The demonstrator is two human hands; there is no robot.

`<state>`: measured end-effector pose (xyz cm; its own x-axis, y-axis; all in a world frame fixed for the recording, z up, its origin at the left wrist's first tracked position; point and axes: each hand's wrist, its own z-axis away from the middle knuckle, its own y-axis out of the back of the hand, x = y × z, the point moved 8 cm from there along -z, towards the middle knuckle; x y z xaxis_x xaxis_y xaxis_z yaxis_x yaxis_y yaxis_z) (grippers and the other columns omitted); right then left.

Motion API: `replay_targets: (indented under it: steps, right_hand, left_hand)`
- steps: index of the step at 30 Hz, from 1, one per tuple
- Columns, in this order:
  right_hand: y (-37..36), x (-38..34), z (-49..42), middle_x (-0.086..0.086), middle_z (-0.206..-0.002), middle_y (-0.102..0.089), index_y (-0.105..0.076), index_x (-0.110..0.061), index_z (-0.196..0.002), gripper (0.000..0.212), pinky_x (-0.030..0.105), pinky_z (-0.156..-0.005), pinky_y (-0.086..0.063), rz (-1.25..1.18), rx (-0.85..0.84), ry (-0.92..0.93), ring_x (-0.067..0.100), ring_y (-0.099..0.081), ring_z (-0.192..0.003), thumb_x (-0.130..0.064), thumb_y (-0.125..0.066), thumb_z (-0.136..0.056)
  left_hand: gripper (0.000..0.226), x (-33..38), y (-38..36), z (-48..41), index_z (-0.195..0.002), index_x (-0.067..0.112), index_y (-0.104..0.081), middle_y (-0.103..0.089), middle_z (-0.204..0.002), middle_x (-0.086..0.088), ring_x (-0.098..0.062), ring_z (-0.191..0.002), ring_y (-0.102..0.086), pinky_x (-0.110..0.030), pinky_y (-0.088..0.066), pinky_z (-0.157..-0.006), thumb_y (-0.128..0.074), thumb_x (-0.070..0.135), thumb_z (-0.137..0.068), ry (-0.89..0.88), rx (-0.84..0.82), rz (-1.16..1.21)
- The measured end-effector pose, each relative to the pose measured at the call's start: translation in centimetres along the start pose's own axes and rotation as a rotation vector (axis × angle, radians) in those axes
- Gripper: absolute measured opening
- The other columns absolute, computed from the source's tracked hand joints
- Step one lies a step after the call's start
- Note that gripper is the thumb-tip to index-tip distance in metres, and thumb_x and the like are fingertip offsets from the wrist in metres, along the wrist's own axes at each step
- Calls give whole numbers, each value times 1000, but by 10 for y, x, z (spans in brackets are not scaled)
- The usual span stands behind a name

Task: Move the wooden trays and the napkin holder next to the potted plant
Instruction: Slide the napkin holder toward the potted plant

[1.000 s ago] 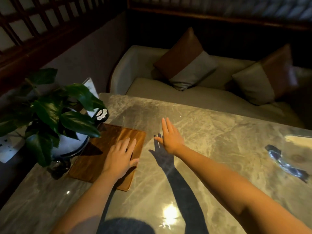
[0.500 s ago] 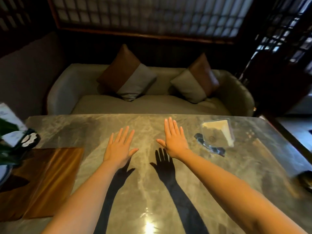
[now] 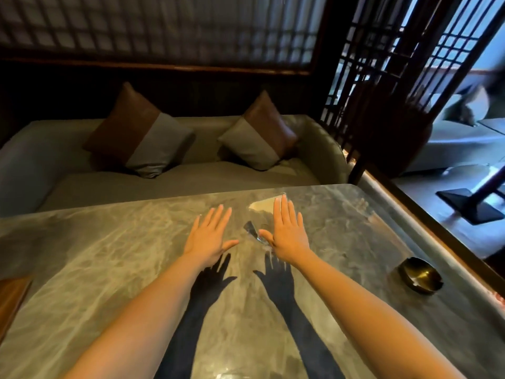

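The marble table (image 3: 114, 258) is taken as landmark. Above its middle the left hand (image 3: 209, 236) and right hand (image 3: 288, 233) are held flat, fingers spread, nothing gripped. One wooden tray (image 3: 12, 299) is seen at its left edge. The clear napkin holder (image 3: 258, 217) stands toward its far side, partly hidden behind the right hand.

Both bare forearms reach forward side by side. The left hand (image 3: 209, 236) and right hand (image 3: 287, 233) are spread flat, palms down, fingers extended and slightly fanned, thumbs pointing toward each other, empty, raised above their own shadows.
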<state>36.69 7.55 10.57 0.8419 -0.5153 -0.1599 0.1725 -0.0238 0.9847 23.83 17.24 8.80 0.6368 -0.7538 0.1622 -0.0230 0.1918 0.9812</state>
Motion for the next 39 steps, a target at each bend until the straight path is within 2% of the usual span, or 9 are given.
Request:
replay_targets:
  steps: [9,15,20,26,32,39]
  right_hand:
    - [-21,60,-22,11,-159,19,17,-9,-147,84,44,-121,-1,-44,-60,-34,29,14,-147,-53,-30,-94]
    - [-35,78,-43,8,-160,17,15,-9,-148,87,44,-121,-4,-191,-94,-50,27,11,-148,-49,-40,-93]
    - [-42,87,-54,5,-162,6,8,-10,-149,88,38,-120,-20,-317,-66,-44,23,-6,-149,-41,-51,-92]
    - [-60,90,-61,7,-159,-16,1,-11,-150,87,41,-110,-36,-410,-98,-40,26,-25,-144,-33,-58,-90]
    - [-66,89,-58,11,-151,-30,-5,-12,-150,77,43,-105,-41,-449,-68,-65,28,-35,-136,-26,-55,-93]
    - [-72,76,-48,13,-150,-32,-13,-11,-149,71,39,-112,-32,-563,-116,-79,28,-30,-138,-15,-56,-92]
  left_hand:
    - [103,40,-5,-62,-147,20,11,6,-160,-6,-24,-148,-2,-45,-10,-119,-66,40,-81,12,-49,37]
    - [107,49,-16,-101,-147,21,11,2,-160,-7,-25,-147,-7,-47,-15,-119,-72,25,-79,30,-105,48]
    - [102,57,-23,-133,-148,26,5,-4,-160,-8,-29,-146,-16,-46,-25,-117,-67,2,-80,11,-121,60]
    - [96,61,-44,-163,-148,25,-8,-17,-158,-5,-27,-144,-20,-44,-24,-116,-70,4,-77,-11,-183,88]
    - [78,60,-46,-168,-135,20,-36,-47,-139,-10,-31,-127,-44,-44,-43,-102,-75,2,-70,-12,-101,162]
    - [70,43,-46,-136,-130,16,-40,-50,-128,-15,-34,-120,-45,-42,-41,-97,-75,5,-70,0,-59,154]
